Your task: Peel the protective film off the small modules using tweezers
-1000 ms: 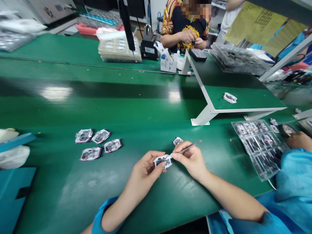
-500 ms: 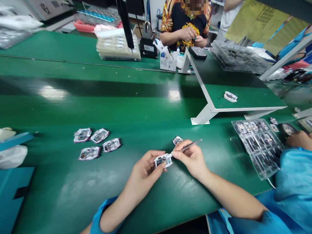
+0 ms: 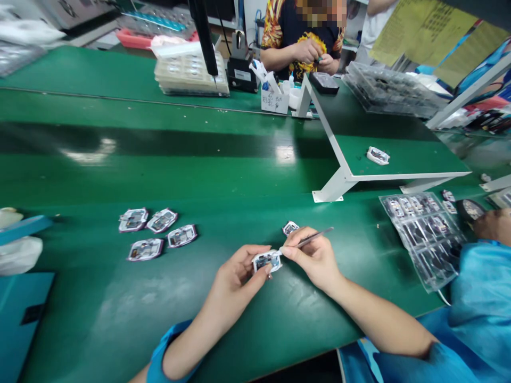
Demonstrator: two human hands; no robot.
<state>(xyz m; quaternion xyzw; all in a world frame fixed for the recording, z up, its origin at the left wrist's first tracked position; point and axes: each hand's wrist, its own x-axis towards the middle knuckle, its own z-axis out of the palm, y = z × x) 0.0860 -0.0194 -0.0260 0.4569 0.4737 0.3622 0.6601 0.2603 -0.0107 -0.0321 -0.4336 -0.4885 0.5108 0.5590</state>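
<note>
My left hand [image 3: 237, 274] grips a small white device housing [image 3: 261, 260] by its edges. Its open face is up, showing a circuit board and dark parts inside. In my right hand [image 3: 313, 255] is a slim metal tool that looks like tweezers [image 3: 317, 236], pinched between thumb and fingers. Its back end points up and right; the working end is at the housing's right edge, partly hidden by my fingertips. Just behind my right hand lies another open housing [image 3: 290, 228], partly covered. Several similar housings with purplish rims [image 3: 146, 249] lie on the green table to the left.
A white-legged riser [image 3: 339, 183] with one housing [image 3: 377, 156] on it stands at back right. Below it lies a clear compartment tray [image 3: 423, 234] with housings, beside a co-worker's blue sleeve [image 3: 481, 287]. A teal folder-like object [image 3: 24, 324] is at left. Another person sits opposite.
Both hands keep nearly the same pose on the housing and the metal tool. The view has shifted very slightly.
</note>
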